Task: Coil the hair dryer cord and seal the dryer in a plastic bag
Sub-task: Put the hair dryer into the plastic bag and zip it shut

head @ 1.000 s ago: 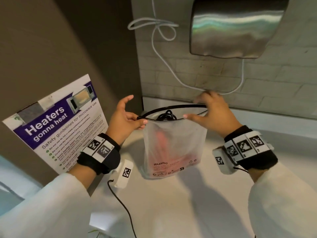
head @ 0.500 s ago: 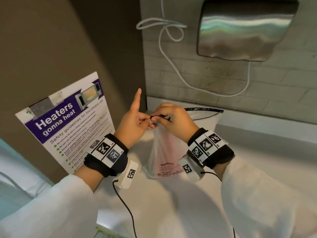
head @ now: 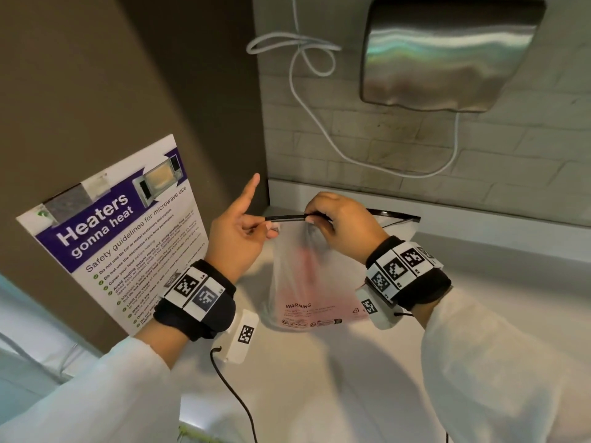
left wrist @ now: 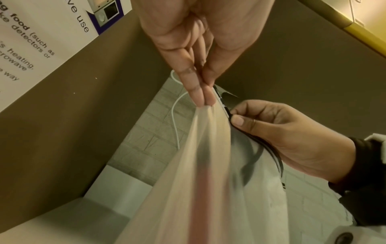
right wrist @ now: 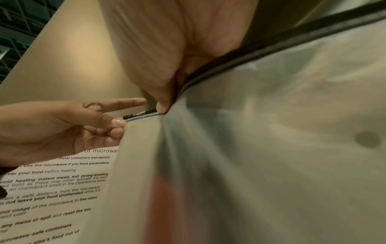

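- Two hands pinch the plastic bag's (head: 307, 276) black zip strip (head: 285, 217): my left hand (head: 238, 239) at its end, my right hand (head: 339, 223) just beside.
- Bag stands on the counter (head: 335, 372), pink dryer (head: 303, 266) inside.

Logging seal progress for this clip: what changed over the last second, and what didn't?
The right hand left the bag's right end, went to the left corner, and now pinches the black zip strip a little right of it; that stretch looks closed, the right end still gapes. The left hand still pinches the left corner. The plastic bag stays upright on the counter.
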### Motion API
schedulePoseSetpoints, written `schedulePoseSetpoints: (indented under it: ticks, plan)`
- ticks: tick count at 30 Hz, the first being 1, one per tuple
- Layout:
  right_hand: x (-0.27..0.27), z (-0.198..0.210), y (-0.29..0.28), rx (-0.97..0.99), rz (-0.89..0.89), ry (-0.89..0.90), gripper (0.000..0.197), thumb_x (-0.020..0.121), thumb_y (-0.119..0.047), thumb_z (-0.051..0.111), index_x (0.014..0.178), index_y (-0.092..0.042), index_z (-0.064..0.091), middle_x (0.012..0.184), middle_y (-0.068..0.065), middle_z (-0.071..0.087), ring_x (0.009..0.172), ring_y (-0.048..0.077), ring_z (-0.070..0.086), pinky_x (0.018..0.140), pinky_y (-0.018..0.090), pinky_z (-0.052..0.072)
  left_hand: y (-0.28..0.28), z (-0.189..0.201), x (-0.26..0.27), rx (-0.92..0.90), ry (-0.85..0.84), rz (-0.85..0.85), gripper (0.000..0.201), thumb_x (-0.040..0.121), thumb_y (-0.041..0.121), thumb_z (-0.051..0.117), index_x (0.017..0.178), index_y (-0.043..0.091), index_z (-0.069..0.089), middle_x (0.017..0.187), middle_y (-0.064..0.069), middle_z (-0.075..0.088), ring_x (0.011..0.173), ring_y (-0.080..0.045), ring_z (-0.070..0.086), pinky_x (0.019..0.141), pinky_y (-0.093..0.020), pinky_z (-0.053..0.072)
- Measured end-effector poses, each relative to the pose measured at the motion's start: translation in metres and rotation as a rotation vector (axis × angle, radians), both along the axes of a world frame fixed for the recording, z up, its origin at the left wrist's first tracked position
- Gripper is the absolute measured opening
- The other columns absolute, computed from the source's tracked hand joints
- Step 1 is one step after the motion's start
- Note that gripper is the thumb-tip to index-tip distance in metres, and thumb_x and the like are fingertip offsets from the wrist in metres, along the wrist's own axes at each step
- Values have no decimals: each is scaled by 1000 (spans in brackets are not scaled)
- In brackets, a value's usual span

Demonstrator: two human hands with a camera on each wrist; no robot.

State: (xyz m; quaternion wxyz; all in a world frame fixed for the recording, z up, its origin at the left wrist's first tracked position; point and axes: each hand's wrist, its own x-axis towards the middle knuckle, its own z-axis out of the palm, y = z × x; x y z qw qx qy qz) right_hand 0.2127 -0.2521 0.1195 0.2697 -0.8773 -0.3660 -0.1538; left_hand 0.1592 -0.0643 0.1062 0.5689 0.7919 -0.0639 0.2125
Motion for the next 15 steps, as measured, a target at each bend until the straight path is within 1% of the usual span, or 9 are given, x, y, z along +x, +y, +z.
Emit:
schedulePoseSetpoints:
  ticks: [2, 4, 5, 7, 8, 11, 12, 13, 15]
  plan:
    - [0, 0, -7, -8, -23, 22, 10, 86, -14, 54, 90, -12, 62, 92, 4, 65, 79, 21, 59, 66, 23, 39, 0, 0, 0, 6, -4, -2, 74, 82, 3, 59, 128, 52, 28, 78, 2, 74, 73, -7, 70, 93, -22, 49]
    - [0, 0, -12, -14, -48, 40, 10, 86, -15, 55, 90, -13, 63, 92, 3, 65, 79, 21, 59, 66, 24, 38, -1, -1, 0, 10, -10, -4, 72, 81, 4, 59, 125, 55, 32, 76, 7, 74, 72, -5, 70, 88, -14, 48]
    - [1, 1, -15, -18, -58, 43, 9, 85, -16, 55, 89, -13, 63, 92, 3, 65, 80, 21, 59, 65, 25, 40, -2, -1, 0, 4, -12, -8, 71, 81, 3, 58, 123, 55, 34, 75, 7, 74, 71, -4, 69, 86, -13, 48]
    - [1, 3, -20, -28, -74, 44, 8, 84, -17, 56, 87, -14, 62, 90, 1, 65, 79, 23, 60, 65, 28, 43, -3, 0, 0, -14, -9, -24, 68, 82, 2, 57, 121, 53, 36, 75, 2, 73, 68, -2, 67, 88, -16, 49]
    - [2, 3, -22, -33, -81, 49, 7, 84, -18, 57, 86, -14, 62, 90, 1, 64, 79, 23, 60, 65, 29, 44, -3, 2, -1, -20, -6, -32, 67, 82, 1, 57, 121, 52, 37, 74, 2, 72, 67, -1, 67, 89, -17, 49]
    - [2, 4, -30, -56, -106, 71, 7, 82, -16, 56, 85, -14, 62, 90, 2, 64, 81, 24, 60, 67, 35, 49, 1, 3, -1, -4, 9, -26, 66, 81, 2, 58, 120, 51, 39, 59, 13, 70, 70, -5, 67, 91, -14, 47]
    - [3, 4, -35, -59, -119, 70, 7, 82, -14, 56, 85, -13, 62, 91, 2, 65, 82, 25, 60, 68, 36, 50, 4, 3, -1, -2, 13, -18, 65, 82, 2, 58, 122, 50, 39, 57, 14, 70, 71, -7, 68, 92, -16, 47]
    - [5, 2, -42, -59, -141, 66, 7, 81, -13, 56, 85, -13, 62, 91, 4, 65, 82, 26, 61, 68, 38, 50, 9, 1, -1, -9, 21, -3, 65, 82, 2, 57, 124, 47, 40, 58, 12, 71, 71, -9, 68, 94, -22, 48]
    - [9, -1, -60, -51, -203, 67, 8, 81, -11, 56, 86, -13, 62, 92, 6, 65, 83, 29, 61, 70, 40, 52, 19, -1, 0, -38, 33, 30, 63, 81, 1, 57, 128, 40, 42, 62, 1, 71, 73, -14, 67, 99, -38, 47]
